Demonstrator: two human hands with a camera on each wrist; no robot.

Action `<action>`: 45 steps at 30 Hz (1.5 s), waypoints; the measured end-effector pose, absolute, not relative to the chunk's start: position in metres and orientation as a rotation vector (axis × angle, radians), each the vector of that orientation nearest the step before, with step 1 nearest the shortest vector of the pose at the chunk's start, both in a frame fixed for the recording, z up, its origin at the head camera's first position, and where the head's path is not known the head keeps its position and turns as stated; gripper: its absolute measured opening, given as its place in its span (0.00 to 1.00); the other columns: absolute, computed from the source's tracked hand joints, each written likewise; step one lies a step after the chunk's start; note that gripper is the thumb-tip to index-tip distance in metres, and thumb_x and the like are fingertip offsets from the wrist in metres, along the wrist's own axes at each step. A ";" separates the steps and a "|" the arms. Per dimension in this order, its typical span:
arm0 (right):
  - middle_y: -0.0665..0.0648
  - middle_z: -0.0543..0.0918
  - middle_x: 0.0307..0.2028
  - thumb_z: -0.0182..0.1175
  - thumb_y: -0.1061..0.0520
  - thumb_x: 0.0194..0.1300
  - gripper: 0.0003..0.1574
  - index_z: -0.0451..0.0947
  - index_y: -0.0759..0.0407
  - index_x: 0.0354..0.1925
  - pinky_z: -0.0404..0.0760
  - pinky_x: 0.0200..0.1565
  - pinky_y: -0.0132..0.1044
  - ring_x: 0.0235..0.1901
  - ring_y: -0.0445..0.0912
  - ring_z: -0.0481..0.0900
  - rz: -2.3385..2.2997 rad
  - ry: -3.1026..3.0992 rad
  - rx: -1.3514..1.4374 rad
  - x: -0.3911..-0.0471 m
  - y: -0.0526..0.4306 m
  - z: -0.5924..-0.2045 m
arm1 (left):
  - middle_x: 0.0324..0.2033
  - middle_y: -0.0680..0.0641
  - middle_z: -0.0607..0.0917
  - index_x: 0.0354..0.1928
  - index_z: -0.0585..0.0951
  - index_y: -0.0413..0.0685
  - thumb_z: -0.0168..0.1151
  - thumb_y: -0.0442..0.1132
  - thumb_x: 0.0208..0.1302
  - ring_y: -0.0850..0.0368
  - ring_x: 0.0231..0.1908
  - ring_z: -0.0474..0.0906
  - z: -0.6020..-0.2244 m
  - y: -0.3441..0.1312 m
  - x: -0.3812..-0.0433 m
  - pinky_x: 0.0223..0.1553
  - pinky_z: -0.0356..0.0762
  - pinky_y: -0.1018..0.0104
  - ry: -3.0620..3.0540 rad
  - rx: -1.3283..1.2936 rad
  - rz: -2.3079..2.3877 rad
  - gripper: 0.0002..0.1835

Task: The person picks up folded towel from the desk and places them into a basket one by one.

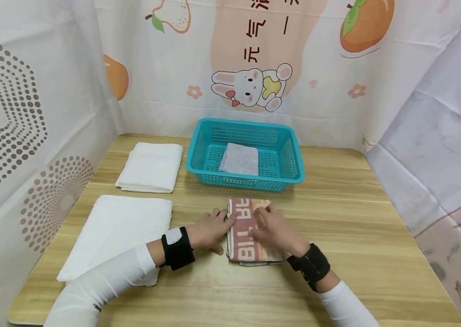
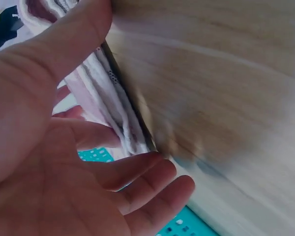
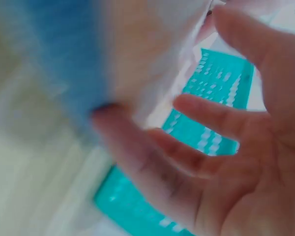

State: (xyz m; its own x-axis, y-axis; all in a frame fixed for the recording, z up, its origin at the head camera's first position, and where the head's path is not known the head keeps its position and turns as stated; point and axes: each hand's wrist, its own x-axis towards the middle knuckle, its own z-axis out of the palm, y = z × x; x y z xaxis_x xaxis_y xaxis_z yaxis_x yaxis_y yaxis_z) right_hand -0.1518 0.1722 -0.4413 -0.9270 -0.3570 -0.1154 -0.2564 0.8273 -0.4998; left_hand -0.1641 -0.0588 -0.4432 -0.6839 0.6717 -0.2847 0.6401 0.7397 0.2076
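A folded towel (image 1: pixel 243 247), dusty red and orange with pale letters, lies on the table between both hands. My left hand (image 1: pixel 209 230) is spread at its left side, with the index finger reaching onto the edge. In the left wrist view, the towel's stacked layers (image 2: pixel 105 91) show beside the outstretched fingers (image 2: pixel 152 196). Over the towel's right half is my right hand (image 1: pixel 276 230), its fingers bent loosely. The right wrist view is blurred; a fingertip there meets the edge of the towel (image 3: pixel 142 49), which has a blue band, and the palm (image 3: pixel 265 167) holds nothing.
Behind the towel stands a teal plastic basket (image 1: pixel 198 175) with a folded grey towel (image 1: pixel 240 159) inside. Two white towels lie at the left, a smaller folded one (image 1: pixel 150 165) behind a larger one (image 1: pixel 118 231). A printed curtain (image 1: pixel 165 63) hangs along the table's back edge.
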 end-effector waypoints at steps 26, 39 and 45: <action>0.76 0.67 0.65 0.62 0.67 0.65 0.61 0.32 0.55 0.79 0.80 0.48 0.39 0.50 0.50 0.81 -1.863 1.845 0.023 -0.139 0.198 -0.468 | 0.56 0.35 0.79 0.69 0.63 0.32 0.55 0.24 0.61 0.51 0.48 0.81 -0.455 -0.044 -0.175 0.50 0.81 0.57 1.585 0.100 1.794 0.32; 0.76 0.57 0.70 0.55 0.72 0.66 0.62 0.31 0.39 0.79 0.82 0.49 0.44 0.49 0.51 0.83 -1.935 1.719 -0.207 -0.136 0.191 -0.476 | 0.58 0.35 0.76 0.77 0.43 0.49 0.52 0.26 0.67 0.49 0.49 0.82 -0.454 -0.045 -0.169 0.49 0.81 0.57 1.540 0.305 1.761 0.43; 0.73 0.56 0.71 0.53 0.72 0.68 0.51 0.40 0.51 0.78 0.81 0.49 0.40 0.52 0.47 0.80 -1.942 1.801 -0.278 -0.136 0.191 -0.475 | 0.58 0.32 0.74 0.75 0.34 0.46 0.57 0.28 0.69 0.47 0.48 0.82 -0.458 -0.051 -0.169 0.51 0.80 0.55 1.709 0.223 1.812 0.47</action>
